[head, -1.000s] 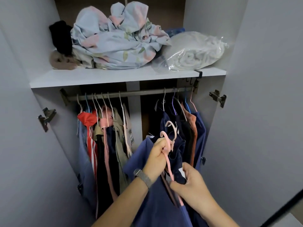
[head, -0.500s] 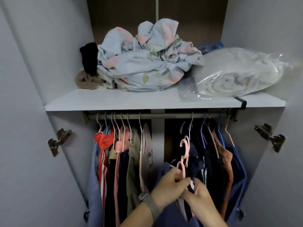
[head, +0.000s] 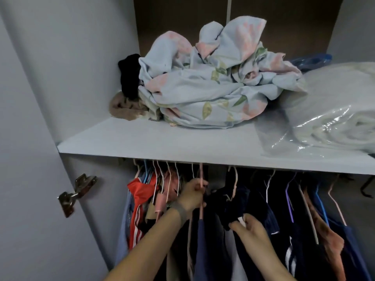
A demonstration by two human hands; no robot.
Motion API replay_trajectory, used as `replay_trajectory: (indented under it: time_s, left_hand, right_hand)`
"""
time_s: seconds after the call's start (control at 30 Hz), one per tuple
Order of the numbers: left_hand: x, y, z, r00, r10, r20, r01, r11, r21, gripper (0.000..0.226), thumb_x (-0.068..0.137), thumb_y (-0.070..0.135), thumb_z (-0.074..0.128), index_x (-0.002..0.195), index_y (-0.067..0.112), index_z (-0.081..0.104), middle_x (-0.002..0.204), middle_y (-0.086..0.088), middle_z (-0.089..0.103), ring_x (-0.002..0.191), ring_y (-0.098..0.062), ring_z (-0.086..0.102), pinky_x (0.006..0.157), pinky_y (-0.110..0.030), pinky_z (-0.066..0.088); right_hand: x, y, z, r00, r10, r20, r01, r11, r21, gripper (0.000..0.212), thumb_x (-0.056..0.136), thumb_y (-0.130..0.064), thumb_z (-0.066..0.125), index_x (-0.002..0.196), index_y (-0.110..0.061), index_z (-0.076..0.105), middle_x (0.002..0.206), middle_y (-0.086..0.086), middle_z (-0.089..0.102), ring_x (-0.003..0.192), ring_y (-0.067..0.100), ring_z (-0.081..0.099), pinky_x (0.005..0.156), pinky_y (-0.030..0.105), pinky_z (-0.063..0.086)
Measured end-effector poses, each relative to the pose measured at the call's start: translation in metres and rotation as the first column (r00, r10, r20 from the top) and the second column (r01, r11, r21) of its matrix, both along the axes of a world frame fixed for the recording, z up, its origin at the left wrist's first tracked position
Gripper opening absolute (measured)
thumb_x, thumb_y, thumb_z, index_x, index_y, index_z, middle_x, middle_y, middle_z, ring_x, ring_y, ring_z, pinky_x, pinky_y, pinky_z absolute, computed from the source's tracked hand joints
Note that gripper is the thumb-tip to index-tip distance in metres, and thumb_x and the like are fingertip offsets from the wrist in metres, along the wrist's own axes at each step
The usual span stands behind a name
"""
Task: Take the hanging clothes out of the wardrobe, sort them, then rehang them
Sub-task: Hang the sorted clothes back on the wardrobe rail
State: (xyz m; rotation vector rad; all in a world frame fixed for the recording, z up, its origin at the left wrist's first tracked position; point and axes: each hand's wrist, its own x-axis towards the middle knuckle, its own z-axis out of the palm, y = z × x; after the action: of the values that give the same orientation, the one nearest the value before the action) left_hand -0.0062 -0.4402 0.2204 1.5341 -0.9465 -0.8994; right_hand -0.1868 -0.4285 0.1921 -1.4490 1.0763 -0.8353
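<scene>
Left hand (head: 193,194) gone up since before, pink hanger (head: 201,199) lifted to under shelf (head: 142,142). Left fist squeezes hanger neck. Right hand (head: 250,230) pinches dark shirt (head: 221,203), middle of wardrobe. Hook on fully, then let go slowly.

Home bedroom wardrobe (head: 60,78): hanging clothes (head: 263,220), crumpled bedding (head: 213,88) on shelf (head: 142,142).

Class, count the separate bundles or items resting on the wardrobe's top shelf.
4: black item far left, brown cloth beneath it, floral bedding centre, bagged white bedding right. Something blue behind may be another.
</scene>
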Motion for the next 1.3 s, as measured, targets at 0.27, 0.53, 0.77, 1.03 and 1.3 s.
replay_trajectory:
  time_s: [0.27, 0.53, 0.77, 1.03, 1.3]
  left_hand:
    - [0.021, -0.083, -0.05, 0.957, 0.101, 0.271, -0.134, 0.985, 0.105, 0.021, 0.093, 0.011, 0.046, 0.106, 0.009, 0.062, 0.101, -0.008, 0.064, 0.084, -0.022, 0.063, 0.062, -0.019, 0.048]
    - [0.037, -0.077, -0.07, 0.787, 0.094, 0.61, -0.138, 0.99, 0.026, 0.019, 0.09, 0.012, 0.048, 0.099, 0.005, 0.063, 0.098, -0.016, 0.068, 0.091, -0.031, 0.066, 0.071, -0.03, 0.05]
    - [0.047, -0.029, -0.096, 0.661, 0.005, 0.75, -0.102, 0.991, 0.083, 0.031, 0.09, 0.031, 0.051, 0.115, 0.015, 0.06, 0.126, -0.012, 0.044, 0.116, -0.027, 0.043, 0.094, -0.017, 0.028]
    - [0.039, -0.025, -0.098, 0.868, -0.149, 0.474, 0.043, 0.973, 0.228, 0.033, 0.101, 0.023, 0.034, 0.106, -0.001, 0.056, 0.107, -0.017, 0.062, 0.098, -0.026, 0.059, 0.079, -0.028, 0.044]
    - [0.035, -0.023, -0.11, 0.979, 0.112, 0.168, -0.13, 0.987, 0.098, 0.023, 0.1, 0.015, 0.036, 0.083, 0.016, 0.051, 0.09, -0.009, 0.059, 0.091, -0.025, 0.057, 0.073, -0.022, 0.037]
  right_hand:
    - [-0.01, -0.028, -0.004, 0.987, -0.13, -0.095, 0.123, 0.989, -0.077, 0.042, 0.07, -0.029, 0.071, 0.09, 0.005, 0.055, 0.086, 0.032, 0.057, 0.077, 0.037, 0.062, 0.068, 0.035, 0.037]
    - [-0.001, -0.02, -0.02, 0.972, -0.197, -0.129, 0.181, 0.975, -0.127, 0.024, 0.08, -0.009, 0.064, 0.074, 0.005, 0.045, 0.059, 0.0, 0.041, 0.056, 0.009, 0.04, 0.057, 0.03, 0.032]
    - [0.032, -0.041, -0.005, 0.956, -0.245, -0.163, 0.192, 0.939, -0.286, 0.031, 0.084, -0.008, 0.059, 0.06, -0.006, 0.041, 0.05, -0.009, 0.038, 0.049, 0.003, 0.035, 0.048, 0.018, 0.03]
    - [0.083, -0.1, -0.005, 0.936, -0.284, -0.207, 0.183, 0.897, -0.403, 0.033, 0.088, -0.005, 0.056, 0.061, -0.014, 0.038, 0.057, -0.002, 0.043, 0.054, 0.008, 0.042, 0.051, 0.022, 0.027]
    - [0.086, -0.105, -0.043, 0.883, -0.024, -0.468, -0.098, 0.967, -0.234, 0.009, 0.096, -0.016, 0.048, 0.097, -0.014, 0.039, 0.09, 0.005, 0.054, 0.082, 0.018, 0.053, 0.064, 0.021, 0.033]
